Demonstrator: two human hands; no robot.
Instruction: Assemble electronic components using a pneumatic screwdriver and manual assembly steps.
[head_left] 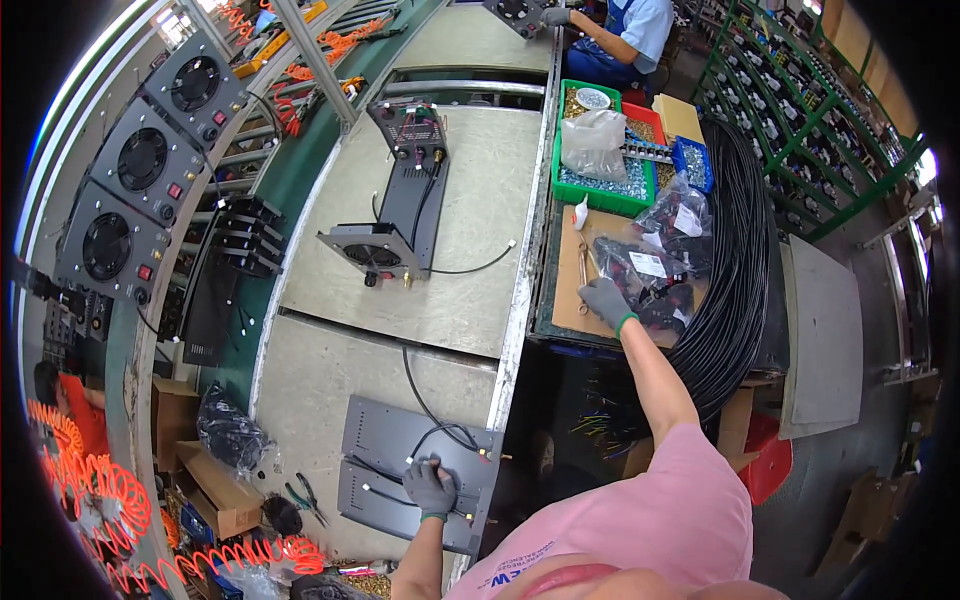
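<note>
My left hand (pixel 430 488), in a grey glove, lies with its fingers stretched out on a grey metal panel (pixel 375 432). The panel has vent slots and brass fittings at its right edge, and a black cable (pixel 427 395) with a white connector loops over it. Out to the right, my gloved right hand (pixel 606 302) has its fingers closed at the middle of a metal wrench (pixel 583 262), which lies on a sheet of cardboard (pixel 567 290). Bagged black parts (pixel 640 262) sit just beyond that hand.
A partly built unit with a fan (pixel 370 252) stands farther up the bench. Green bins of screws (pixel 600 195) and a large black cable coil (pixel 735 270) are at right. Pliers (pixel 307 497) lie at lower left. A co-worker (pixel 625 40) sits at the far end.
</note>
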